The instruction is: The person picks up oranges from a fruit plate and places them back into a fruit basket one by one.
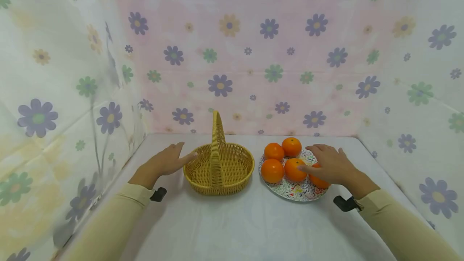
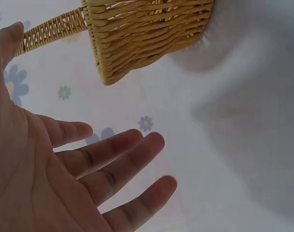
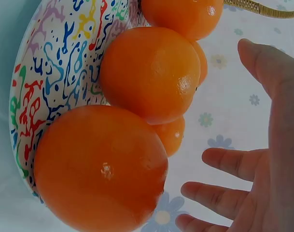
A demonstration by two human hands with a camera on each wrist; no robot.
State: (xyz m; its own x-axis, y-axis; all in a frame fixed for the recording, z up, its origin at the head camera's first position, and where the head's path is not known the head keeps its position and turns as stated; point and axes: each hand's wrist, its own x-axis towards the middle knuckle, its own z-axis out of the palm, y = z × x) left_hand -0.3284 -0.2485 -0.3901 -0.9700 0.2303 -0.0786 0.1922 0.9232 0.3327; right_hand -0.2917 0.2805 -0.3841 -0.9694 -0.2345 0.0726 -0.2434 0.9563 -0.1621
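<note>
A yellow-brown wicker basket (image 1: 235, 190) with a tall arched handle (image 1: 216, 152) stands left of centre. Beside its left rim my left hand (image 1: 164, 162) hovers with fingers spread, holding nothing; the left wrist view shows the palm (image 2: 35, 179) apart from the basket (image 2: 147, 36). To the right, several oranges (image 1: 272, 170) sit on a round plate (image 1: 290, 194) with multicoloured squiggles. My right hand (image 1: 333, 164) is over the plate's right side, fingers extended, partly hiding one orange (image 1: 319, 180). In the right wrist view the fingers (image 3: 219, 198) are apart from the nearest orange (image 3: 101, 166).
A white cloth covers the table (image 1: 232, 228). Flower-patterned fabric walls (image 1: 250, 51) rise behind it and on both sides. A gap of bare cloth lies between basket and plate. Dark wrist mounts (image 1: 158, 194) are strapped below both hands.
</note>
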